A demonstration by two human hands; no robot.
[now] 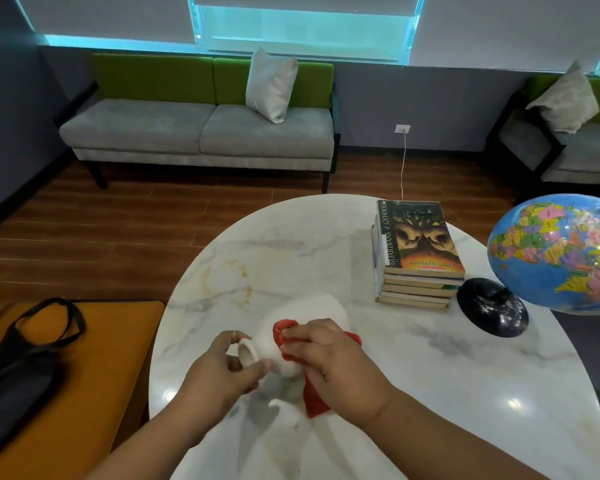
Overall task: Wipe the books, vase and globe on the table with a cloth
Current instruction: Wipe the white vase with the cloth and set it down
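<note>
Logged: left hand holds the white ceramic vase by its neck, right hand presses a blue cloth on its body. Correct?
Wrong colour: it is a red cloth, not blue. The head view shows the left hand holding the white ceramic vase by its neck, the right hand pressing that cloth on its body.

Top book (425, 237) of the far-right stack reads "GUARDIANS of GA'HOOLE" along its spine, "KATHRYN LASKY" across its cover.

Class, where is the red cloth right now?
In the head view, the red cloth is low at centre, gripped by the right hand against the white ceramic vase, left of the book stack.
</note>
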